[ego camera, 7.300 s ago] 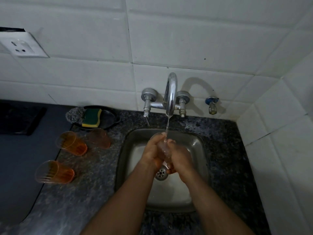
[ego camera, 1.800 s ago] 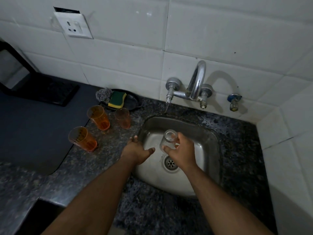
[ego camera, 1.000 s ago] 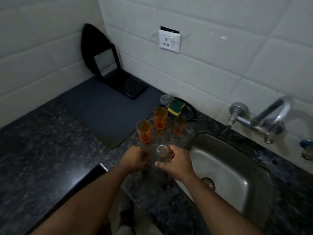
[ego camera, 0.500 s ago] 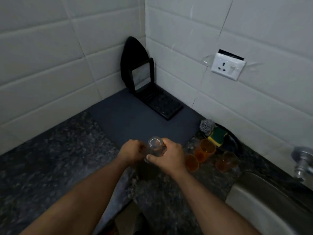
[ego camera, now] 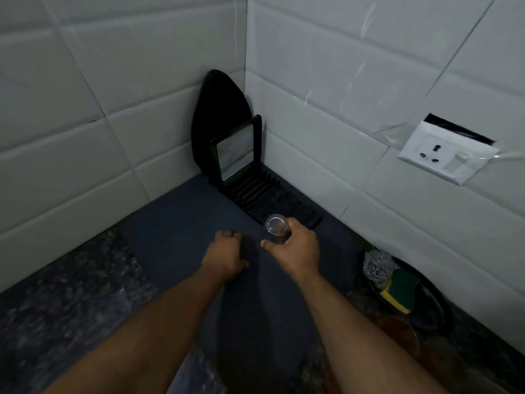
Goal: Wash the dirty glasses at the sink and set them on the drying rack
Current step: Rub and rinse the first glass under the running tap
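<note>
My right hand (ego camera: 294,251) grips a small clear glass (ego camera: 275,226), held with one round end facing up. It hovers just in front of the near end of the black drying rack (ego camera: 255,191), which sits in the wall corner. My left hand (ego camera: 224,255) is a little to the left of the glass, apart from it, with fingers curled and nothing in them, above the dark mat (ego camera: 170,223). One orange glass (ego camera: 397,334) shows dimly at the lower right, beside my right forearm. The sink is out of view.
A black oval board (ego camera: 218,118) and a framed reflective panel (ego camera: 235,150) stand in the rack's far slots. A steel scrubber (ego camera: 376,265) and yellow-green sponge (ego camera: 399,294) lie in a black dish (ego camera: 429,311) at right. A wall socket (ego camera: 446,153) is above. Speckled granite counter (ego camera: 71,302) surrounds the mat.
I have turned left from the sink to the corner rack, carrying the glass forward over the mat. My left hand has let go of the glass and moved aside.
</note>
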### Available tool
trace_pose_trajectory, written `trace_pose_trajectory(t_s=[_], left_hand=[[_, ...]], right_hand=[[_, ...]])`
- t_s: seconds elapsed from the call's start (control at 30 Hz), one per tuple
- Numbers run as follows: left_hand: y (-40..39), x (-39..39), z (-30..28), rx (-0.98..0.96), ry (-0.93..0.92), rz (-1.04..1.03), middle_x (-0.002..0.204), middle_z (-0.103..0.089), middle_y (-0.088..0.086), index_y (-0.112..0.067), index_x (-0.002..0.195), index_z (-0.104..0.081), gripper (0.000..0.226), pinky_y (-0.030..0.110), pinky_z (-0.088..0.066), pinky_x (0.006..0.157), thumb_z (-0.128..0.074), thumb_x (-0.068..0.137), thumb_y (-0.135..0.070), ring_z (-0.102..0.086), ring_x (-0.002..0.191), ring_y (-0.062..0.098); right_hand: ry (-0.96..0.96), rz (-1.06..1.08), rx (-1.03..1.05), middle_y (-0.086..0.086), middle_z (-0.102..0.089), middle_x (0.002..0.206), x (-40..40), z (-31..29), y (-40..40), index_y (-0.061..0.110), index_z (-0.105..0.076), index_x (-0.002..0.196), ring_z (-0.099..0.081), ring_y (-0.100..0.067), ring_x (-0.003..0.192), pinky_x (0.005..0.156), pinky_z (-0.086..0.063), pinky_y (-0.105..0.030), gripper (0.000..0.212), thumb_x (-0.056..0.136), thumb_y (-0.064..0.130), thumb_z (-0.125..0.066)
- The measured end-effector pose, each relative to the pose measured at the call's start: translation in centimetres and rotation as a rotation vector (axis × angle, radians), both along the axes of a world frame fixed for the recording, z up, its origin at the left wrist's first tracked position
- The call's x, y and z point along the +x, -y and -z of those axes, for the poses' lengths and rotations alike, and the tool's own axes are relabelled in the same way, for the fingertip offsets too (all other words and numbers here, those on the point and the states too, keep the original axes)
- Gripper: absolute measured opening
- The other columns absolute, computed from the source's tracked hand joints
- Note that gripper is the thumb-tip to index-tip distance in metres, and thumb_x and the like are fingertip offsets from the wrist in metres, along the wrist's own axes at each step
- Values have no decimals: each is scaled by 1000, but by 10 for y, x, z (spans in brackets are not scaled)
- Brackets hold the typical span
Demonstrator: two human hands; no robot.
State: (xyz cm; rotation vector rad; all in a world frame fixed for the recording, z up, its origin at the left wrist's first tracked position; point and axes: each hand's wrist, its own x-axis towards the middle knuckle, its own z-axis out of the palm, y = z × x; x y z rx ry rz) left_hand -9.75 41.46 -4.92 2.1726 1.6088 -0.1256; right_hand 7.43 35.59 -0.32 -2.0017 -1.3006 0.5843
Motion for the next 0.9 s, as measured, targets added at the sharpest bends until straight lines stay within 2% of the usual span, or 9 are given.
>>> trace_pose_trajectory(t_s=[0.1,0.2,0.33,0.47,0.73,0.9], left_hand=[[-35,10,7,1,-32,-35,158,-35,14,-13,148,-45,82,49,-39,114,-77,83,-50,-31,146,35],[-59,25,11,-75,-58,-55,168,-18,19,-12,157,-34,98,59,-32,117,-77,81,-57,-16,153,44],[-76,48,8,-135,-160,-63,166,-17,29,-8,159,-30,113,64,-34,115,-84,74,-59,-18,149,55],[-85,60,0,-242,-164,-86,165,-16,29,-11,157,-33,105,68,-30,116,-89,75,-47,-10,150,59],[-92,66,11,-288,-175,-138,168,-1,30,-8,162,-19,117,71,-21,119,-90,76,-41,0,151,59],[-93,69,11,-286,-184,-135,168,-4,29,-9,160,-25,110,70,-23,118,-90,76,-39,-2,151,59]], right_hand=[[2,14,13,14,-70,80,9,10,-39,27,-67,90,-67,-6,74,69,-61,-36,40,62,42,-93],[-6,34,30,14,-72,83,23,14,-69,28,-69,92,-69,-7,76,72,-62,-36,42,61,44,-91],[-9,99,52,14,-74,86,45,14,-97,28,-71,95,-71,-8,79,76,-62,-35,42,61,39,-93],[7,136,55,11,-74,89,62,18,-120,26,-72,98,-70,-12,82,77,-61,-38,42,62,36,-93],[21,151,40,5,-74,93,79,35,-153,21,-73,98,-69,-15,84,79,-60,-35,44,62,35,-94],[14,118,0,6,-74,92,77,45,-158,21,-74,98,-70,-14,84,77,-59,-31,44,62,34,-95]])
